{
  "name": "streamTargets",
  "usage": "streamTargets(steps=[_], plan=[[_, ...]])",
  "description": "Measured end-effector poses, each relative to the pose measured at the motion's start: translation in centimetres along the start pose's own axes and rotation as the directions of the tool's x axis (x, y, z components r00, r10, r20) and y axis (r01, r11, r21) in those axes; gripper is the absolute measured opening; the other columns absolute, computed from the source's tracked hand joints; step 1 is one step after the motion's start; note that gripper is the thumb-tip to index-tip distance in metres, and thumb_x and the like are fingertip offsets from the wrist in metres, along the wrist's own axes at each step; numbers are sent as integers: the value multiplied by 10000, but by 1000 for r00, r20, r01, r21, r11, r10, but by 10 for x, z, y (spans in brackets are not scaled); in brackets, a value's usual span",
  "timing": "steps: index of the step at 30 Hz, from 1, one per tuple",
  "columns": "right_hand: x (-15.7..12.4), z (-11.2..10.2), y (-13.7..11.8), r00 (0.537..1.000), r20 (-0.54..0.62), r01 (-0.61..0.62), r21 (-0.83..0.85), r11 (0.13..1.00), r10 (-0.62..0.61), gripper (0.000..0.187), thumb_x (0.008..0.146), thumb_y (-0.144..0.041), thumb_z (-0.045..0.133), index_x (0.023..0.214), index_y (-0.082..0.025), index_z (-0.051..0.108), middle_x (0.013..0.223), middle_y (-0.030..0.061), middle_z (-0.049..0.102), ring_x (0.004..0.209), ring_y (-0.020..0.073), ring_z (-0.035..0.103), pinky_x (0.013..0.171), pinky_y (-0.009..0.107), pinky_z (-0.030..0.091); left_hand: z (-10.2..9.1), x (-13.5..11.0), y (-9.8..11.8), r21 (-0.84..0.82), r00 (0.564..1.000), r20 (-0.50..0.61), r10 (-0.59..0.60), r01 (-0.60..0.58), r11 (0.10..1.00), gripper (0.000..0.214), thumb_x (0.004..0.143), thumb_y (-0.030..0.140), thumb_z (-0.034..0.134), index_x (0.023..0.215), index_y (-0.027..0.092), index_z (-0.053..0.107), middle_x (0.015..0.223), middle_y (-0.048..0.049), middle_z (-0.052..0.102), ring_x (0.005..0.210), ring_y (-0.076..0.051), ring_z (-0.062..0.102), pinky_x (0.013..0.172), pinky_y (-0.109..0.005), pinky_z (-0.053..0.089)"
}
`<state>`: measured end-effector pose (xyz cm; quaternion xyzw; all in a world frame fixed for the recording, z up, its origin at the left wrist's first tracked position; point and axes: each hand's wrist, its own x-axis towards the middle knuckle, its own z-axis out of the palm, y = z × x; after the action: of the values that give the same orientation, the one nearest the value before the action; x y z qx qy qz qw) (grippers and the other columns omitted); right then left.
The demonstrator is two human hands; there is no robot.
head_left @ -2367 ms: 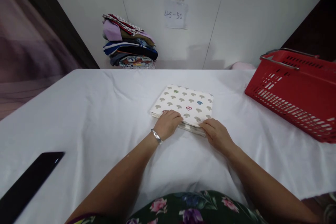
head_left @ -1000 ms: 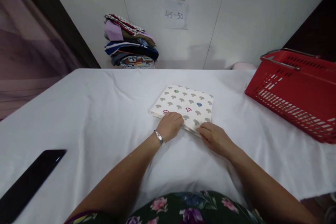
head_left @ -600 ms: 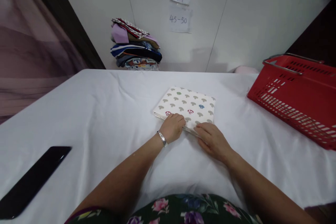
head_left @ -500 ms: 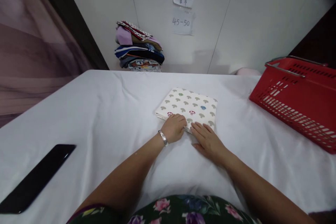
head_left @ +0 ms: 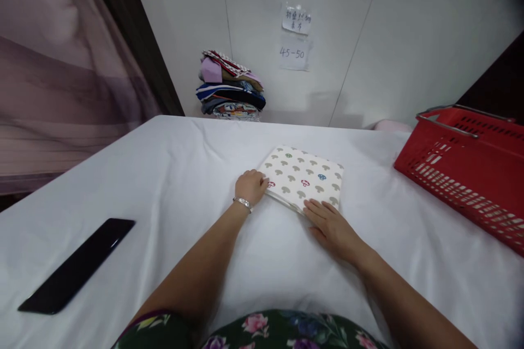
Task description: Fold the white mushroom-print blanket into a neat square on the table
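Note:
A folded cream cloth with a mushroom print (head_left: 305,178) lies flat on the white table (head_left: 164,174). My left hand (head_left: 250,186), with a silver bracelet on the wrist, is curled at the cloth's left corner, fingers closed on its edge. My right hand (head_left: 329,224) lies flat on the table at the cloth's near edge, fingers stretched out and touching the edge.
A red plastic basket (head_left: 466,163) stands at the right. A black phone (head_left: 77,264) lies near the table's left front. A stack of folded coloured cloths (head_left: 229,86) sits against the far wall under two paper notes (head_left: 295,38).
My left hand has slid left along the cloth's near edge to its left corner. My right hand has opened flat at the near edge. The view has tilted and shifted.

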<state>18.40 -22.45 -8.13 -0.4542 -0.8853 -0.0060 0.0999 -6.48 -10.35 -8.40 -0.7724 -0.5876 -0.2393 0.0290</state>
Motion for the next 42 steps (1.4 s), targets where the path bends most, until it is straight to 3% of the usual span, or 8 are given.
streamTargets(steps=[6,10,17,21,27,31,39,42], plan=[[0,2,1,999,-50,7,34,999,-5,473,826,-129,453,1295,-190,449,1348,100,456,1259,251,390,999,509,353,-8,-7,21,-92,965,-105,242,-252,963,240,848,337,493,1004,187,597,1086,-76,612,1068,-222,503,915,-400,369],[-1,0,2,994,-105,17,71,997,-9,475,820,-127,463,1286,-223,458,1317,90,494,1234,234,425,978,495,373,6,-21,50,-157,884,29,467,-457,875,358,879,411,434,1182,241,517,1294,-47,509,1246,-208,377,1039,-449,252],[-1,-11,14,961,-243,-80,203,976,129,249,902,-237,399,822,-224,635,899,32,682,873,176,618,815,370,456,15,-11,27,-145,971,120,206,-188,971,346,913,280,325,1213,255,496,1322,-24,496,1283,-204,342,1042,-488,239],[-1,-10,19,905,-281,-285,160,945,321,372,913,-326,375,580,-203,487,586,4,540,590,143,525,584,283,414,14,-3,6,-133,990,140,-19,38,990,348,885,267,354,1191,237,515,1343,-42,471,1240,-224,403,998,-453,325],[-4,8,26,781,-376,-468,178,866,499,311,843,-447,463,1047,-229,551,1042,81,568,959,237,548,685,352,484,21,1,-7,-185,991,71,-110,122,975,380,824,278,452,1179,171,535,1224,-103,563,1075,-227,541,914,-363,418],[-4,22,37,777,-391,-419,262,869,492,503,827,-407,486,1293,-236,405,1218,113,508,1101,261,510,820,427,481,20,3,-8,-253,984,56,-169,177,951,392,777,293,509,1148,177,554,1112,-105,612,968,-224,595,821,-334,460],[-12,22,109,743,-390,-377,429,821,545,348,742,-311,526,1062,-196,603,1139,103,605,968,238,595,745,391,519,-6,-22,10,-358,872,457,-175,360,862,418,694,398,607,1051,199,518,859,-36,664,720,-183,630,597,-264,460],[-16,8,125,795,-296,-441,317,840,529,299,739,-283,533,1008,-203,634,1016,80,658,859,223,626,731,389,521,-22,-31,23,-289,856,504,-114,292,912,368,699,439,600,967,195,538,840,-43,653,742,-209,622,597,-298,464]])
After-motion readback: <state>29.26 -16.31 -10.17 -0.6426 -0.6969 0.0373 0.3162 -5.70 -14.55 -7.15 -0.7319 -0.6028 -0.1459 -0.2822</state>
